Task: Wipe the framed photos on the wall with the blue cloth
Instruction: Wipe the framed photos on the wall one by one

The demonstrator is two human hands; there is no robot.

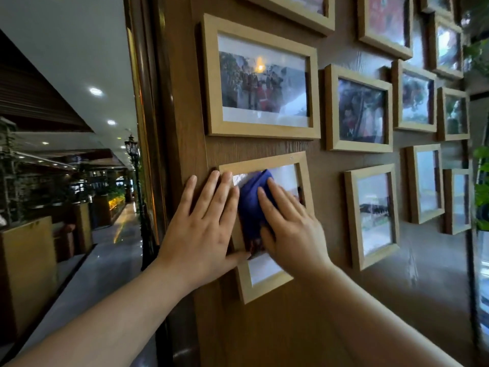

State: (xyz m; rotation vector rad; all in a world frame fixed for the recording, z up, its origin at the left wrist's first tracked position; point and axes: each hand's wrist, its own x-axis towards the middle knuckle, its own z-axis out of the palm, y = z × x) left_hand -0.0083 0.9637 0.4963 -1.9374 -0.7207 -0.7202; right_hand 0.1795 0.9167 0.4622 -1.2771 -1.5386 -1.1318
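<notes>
Several light wooden framed photos hang on a brown wood-grain wall. The lowest left frame is tilted. My left hand lies flat, fingers spread, over that frame's left edge and the wall beside it. My right hand presses the blue cloth flat against the glass of the same frame. The cloth is bunched and shows above and left of my right fingers; most of the photo is hidden behind both hands.
A larger frame hangs directly above, with others to the right. Green plant leaves stand at the far right. At left the wall ends at a dark pillar edge, beyond which a corridor with counters recedes.
</notes>
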